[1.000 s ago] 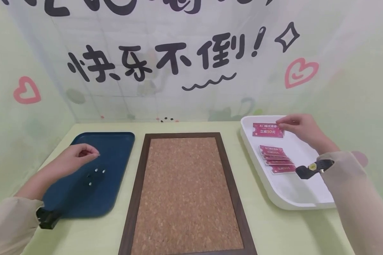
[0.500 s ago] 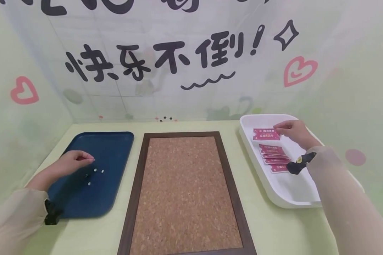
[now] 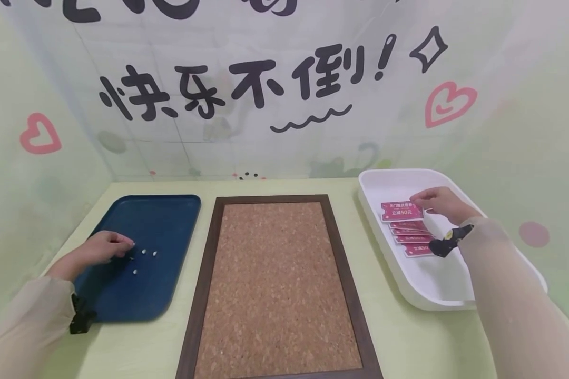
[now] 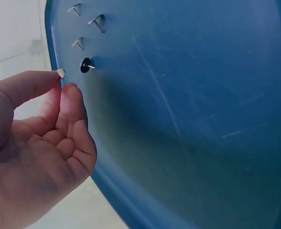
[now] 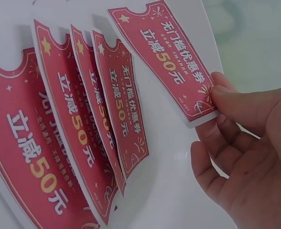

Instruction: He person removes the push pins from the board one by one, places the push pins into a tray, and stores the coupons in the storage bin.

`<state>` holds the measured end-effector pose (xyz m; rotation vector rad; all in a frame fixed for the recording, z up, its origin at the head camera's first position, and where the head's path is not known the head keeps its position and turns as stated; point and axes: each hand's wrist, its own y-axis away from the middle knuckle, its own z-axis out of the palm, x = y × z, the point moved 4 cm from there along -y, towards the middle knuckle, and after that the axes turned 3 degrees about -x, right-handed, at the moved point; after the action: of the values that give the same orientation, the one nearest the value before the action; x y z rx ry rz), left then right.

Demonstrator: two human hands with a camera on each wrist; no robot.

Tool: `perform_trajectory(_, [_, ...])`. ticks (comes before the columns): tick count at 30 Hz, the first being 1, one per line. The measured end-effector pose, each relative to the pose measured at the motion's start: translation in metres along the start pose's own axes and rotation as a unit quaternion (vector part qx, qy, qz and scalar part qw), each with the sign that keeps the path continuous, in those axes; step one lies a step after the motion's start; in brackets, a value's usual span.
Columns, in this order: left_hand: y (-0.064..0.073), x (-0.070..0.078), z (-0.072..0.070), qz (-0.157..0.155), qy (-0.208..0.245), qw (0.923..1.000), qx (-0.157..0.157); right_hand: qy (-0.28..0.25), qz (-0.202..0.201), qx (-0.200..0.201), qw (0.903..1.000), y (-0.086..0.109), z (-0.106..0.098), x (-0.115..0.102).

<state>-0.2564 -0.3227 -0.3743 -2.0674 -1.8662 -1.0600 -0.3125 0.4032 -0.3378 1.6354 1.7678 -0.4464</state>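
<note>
Between thumb and forefinger, my left hand point(image 3: 99, 248) pinches a thumbtack point(image 4: 60, 73) over the blue tray point(image 3: 168, 221). Several more thumbtacks lie on that tray, one a dark thumbtack point(image 4: 86, 65) close to the fingertips, and a pale thumbtack point(image 4: 78, 43) beyond it. On the other side, my right hand point(image 3: 442, 204) holds a red coupon point(image 5: 165, 62) by its right end, thumb on the printed face. The held coupon is raised above the white tray point(image 3: 448, 287), just behind several overlapping red coupons point(image 3: 414, 249) lying in it.
A cork board point(image 3: 277, 284) in a dark wooden frame point(image 3: 204, 295) lies between the two trays on the pale table point(image 3: 393, 337). Behind the table rises a backdrop point(image 3: 246, 152) with black lettering. Both wrists wear small black straps.
My left hand has come down and slightly left over the blue tray, still pinching the thumbtack. My right hand has brought the coupon nearer, close to the overlapping coupons.
</note>
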Motion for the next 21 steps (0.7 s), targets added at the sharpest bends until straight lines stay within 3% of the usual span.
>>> perform_trajectory(11, [0.000, -0.007, 0.007, -0.006, -0.005, 1.0000, 0.003, -0.021, 0.036, 0.029, 0.9987, -0.011, 0.001, 0.020])
perform_trajectory(21, [-0.005, -0.004, 0.010, 0.008, -0.024, 0.9996, 0.011, 0.007, 0.072, 0.035, 0.9968, -0.011, 0.006, 0.044])
